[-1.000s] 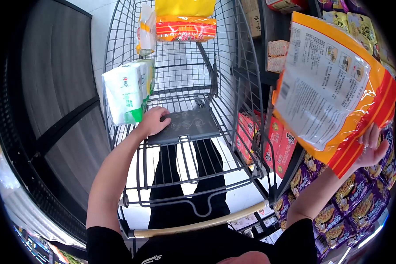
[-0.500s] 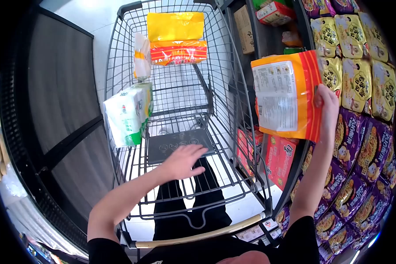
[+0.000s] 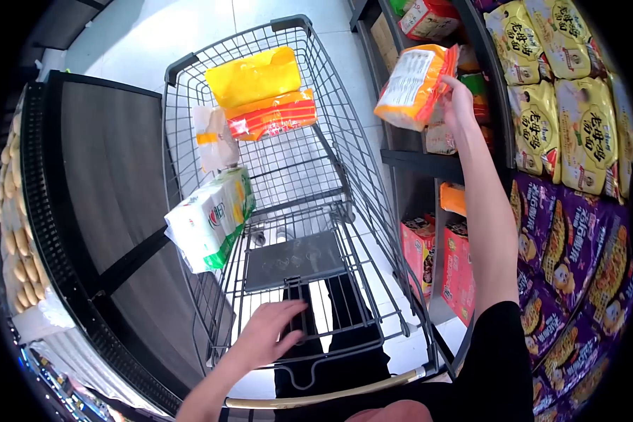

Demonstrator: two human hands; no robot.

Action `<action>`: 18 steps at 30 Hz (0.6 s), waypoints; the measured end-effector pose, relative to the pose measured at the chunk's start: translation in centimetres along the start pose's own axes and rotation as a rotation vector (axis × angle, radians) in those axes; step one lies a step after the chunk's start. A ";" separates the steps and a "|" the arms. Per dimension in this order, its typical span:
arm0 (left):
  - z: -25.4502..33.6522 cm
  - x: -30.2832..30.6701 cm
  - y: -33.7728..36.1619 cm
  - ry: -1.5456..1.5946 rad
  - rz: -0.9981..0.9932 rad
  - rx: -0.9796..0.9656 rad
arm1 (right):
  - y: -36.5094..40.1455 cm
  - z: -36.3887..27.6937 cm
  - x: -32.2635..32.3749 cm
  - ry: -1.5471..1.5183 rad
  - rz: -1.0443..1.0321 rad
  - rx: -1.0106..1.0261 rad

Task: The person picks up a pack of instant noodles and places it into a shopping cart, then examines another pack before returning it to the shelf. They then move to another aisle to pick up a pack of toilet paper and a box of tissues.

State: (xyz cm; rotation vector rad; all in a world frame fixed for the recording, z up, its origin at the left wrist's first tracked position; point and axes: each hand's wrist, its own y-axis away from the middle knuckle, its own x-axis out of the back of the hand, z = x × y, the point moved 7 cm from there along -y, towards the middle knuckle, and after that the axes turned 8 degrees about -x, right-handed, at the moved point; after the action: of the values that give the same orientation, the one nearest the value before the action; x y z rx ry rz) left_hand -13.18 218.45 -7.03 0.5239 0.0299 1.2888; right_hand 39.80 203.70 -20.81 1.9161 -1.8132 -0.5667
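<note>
My right hand point(image 3: 458, 105) grips an orange food packet point(image 3: 413, 81) with a white printed label by its edge, beside the shelf and to the right of the cart. My left hand point(image 3: 269, 333) hovers over the near end of the shopping cart point(image 3: 337, 144), fingers stretched out and holding nothing. Inside the cart, a yellow packet point(image 3: 253, 76) and an orange-red packet point(image 3: 274, 116) lie at the far end. Next to them is a clear-and-white packet point(image 3: 214, 137). A white and green tissue pack point(image 3: 207, 221) rests along the cart's left side.
On the right, shelves hold red boxes point(image 3: 418, 254) and an orange packet point(image 3: 452, 198). Yellow noodle packs point(image 3: 588, 133) and purple noodle packs point(image 3: 566, 232) are stacked farther right. A dark panelled stand point(image 3: 109, 162) borders the cart on the left.
My right hand has carried the orange packet away from me, toward the shelf, and the packet has tilted. My left hand has drawn back toward the cart handle. The view has shifted.
</note>
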 end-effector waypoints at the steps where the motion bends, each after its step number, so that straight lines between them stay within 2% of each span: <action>1: 0.5 1.9 2.0 -0.059 0.129 0.135 | -2.9 -0.1 0.2 -0.015 -0.007 -0.005; 2: 1.0 3.2 4.6 -0.115 0.254 0.269 | -5.8 -0.1 0.9 -0.040 -0.006 0.020; 4: 1.5 4.9 11.2 -0.082 0.690 0.475 | -8.3 -1.0 0.7 -0.149 0.044 0.079; 6: 3.2 4.6 17.1 -0.311 1.039 0.585 | -12.1 -1.0 1.1 -0.174 0.089 0.014; 8: 2.7 0.8 22.7 -0.217 1.176 0.653 | -14.9 -1.6 1.5 -0.207 0.108 0.053; 9: 3.1 -0.6 23.0 -0.216 1.161 0.694 | -15.6 -1.9 1.5 -0.256 0.169 0.039; 12: 3.8 -5.0 22.2 -0.094 1.170 0.784 | -19.8 -1.6 2.9 -0.415 0.175 0.028; 14: 3.8 -5.9 20.5 -0.193 1.107 0.727 | -18.5 -2.2 3.3 -0.381 0.266 0.048; 16: 2.0 -7.8 21.2 -0.113 1.209 0.653 | -20.3 -1.5 4.5 -0.345 0.278 0.029; 18: 0.3 -9.5 21.6 -0.043 1.252 0.788 | -19.0 -1.4 4.7 -0.345 0.312 0.036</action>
State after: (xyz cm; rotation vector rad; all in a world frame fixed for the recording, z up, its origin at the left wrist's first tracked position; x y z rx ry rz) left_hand -35.41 213.52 -0.93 1.3658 0.2040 2.5015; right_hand 56.45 199.85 -30.56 1.5813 -2.2959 -0.7937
